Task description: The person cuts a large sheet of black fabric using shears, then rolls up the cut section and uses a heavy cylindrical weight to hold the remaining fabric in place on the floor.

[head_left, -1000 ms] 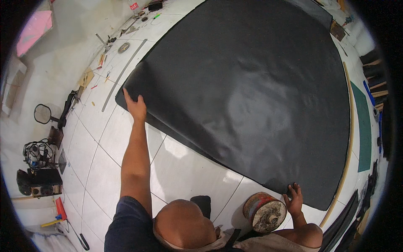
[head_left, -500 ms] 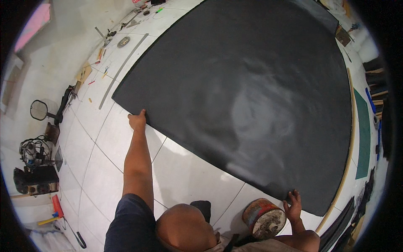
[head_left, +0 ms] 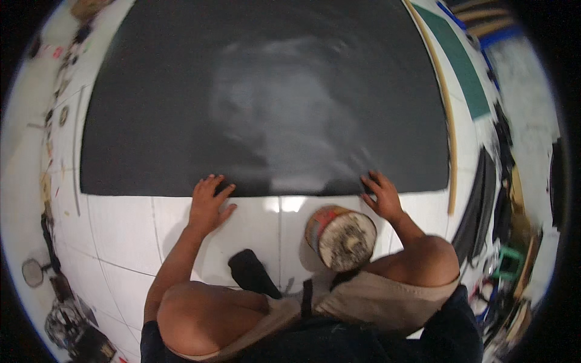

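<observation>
Broadly, the black sheet (head_left: 181, 109) spans the upper centre, left hand (head_left: 209, 206) and right hand (head_left: 382, 198) reaching with parted, empty fingers over its mid-frame near edge, a tan strip (head_left: 452, 193) beside its right edge, white tiles (head_left: 121, 236) stretching lower left.

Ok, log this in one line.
left hand: open, at near edge of black sheet | right hand: open, same edge | round tin: near right hand

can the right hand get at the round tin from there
Likely yes: the right hand is open at the edge of the sheet, with the tin close beside it and nothing visible between them.
</observation>
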A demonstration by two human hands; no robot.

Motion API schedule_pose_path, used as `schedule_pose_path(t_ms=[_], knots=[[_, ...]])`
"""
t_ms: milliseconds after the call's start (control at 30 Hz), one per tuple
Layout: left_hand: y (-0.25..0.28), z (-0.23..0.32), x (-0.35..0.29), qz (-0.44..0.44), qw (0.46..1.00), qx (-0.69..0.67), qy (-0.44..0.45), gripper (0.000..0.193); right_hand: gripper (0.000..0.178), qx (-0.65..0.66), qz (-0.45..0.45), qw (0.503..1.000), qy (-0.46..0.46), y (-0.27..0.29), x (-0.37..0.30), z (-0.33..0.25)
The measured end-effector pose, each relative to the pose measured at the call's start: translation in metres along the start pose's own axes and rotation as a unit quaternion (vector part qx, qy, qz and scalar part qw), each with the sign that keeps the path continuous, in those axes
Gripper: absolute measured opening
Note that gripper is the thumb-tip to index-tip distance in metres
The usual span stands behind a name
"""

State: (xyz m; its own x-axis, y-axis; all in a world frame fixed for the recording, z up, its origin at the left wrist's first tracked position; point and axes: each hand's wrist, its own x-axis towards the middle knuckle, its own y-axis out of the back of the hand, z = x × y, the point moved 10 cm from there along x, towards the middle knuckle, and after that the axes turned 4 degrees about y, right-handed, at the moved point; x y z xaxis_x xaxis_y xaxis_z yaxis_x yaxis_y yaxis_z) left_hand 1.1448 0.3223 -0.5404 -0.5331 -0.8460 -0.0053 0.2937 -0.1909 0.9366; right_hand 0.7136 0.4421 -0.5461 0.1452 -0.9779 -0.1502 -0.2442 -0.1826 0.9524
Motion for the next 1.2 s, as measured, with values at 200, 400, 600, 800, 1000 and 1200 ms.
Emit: schedule_pose_path(t_ms=[200,400,600,800,1000,1200], knots=[[-0.015,0.020,0.009,0.026,0.999,0.025,-0.040,0.042,0.057,-0.016,-0.013,1.000,0.004,0.006,-0.012,0.009],[-0.024,0.018,0.015,-0.031,1.000,-0.006,0.001,0.044,0.058,-0.004,0.028,0.999,0.014,0.002,-0.028,0.017],[-0.023,0.003,0.008,-0.053,0.997,0.033,0.041,0.046,0.051,0.252,0.073,0.960,0.097,0.082,0.005,-0.046],[-0.020,0.032,0.019,-0.072,0.997,0.038,0.003,0.053,0.045,0.262,0.028,0.868,0.421,0.081,-0.043,-0.168],[-0.018,0.034,0.028,-0.118,0.992,0.045,0.015,0.064,0.040,0.187,0.017,0.902,0.390,0.056,-0.041,-0.165],[-0.022,0.040,0.032,-0.167,0.984,0.048,0.025,0.065,0.031,0.194,0.040,0.920,0.338,0.059,-0.051,-0.151]])
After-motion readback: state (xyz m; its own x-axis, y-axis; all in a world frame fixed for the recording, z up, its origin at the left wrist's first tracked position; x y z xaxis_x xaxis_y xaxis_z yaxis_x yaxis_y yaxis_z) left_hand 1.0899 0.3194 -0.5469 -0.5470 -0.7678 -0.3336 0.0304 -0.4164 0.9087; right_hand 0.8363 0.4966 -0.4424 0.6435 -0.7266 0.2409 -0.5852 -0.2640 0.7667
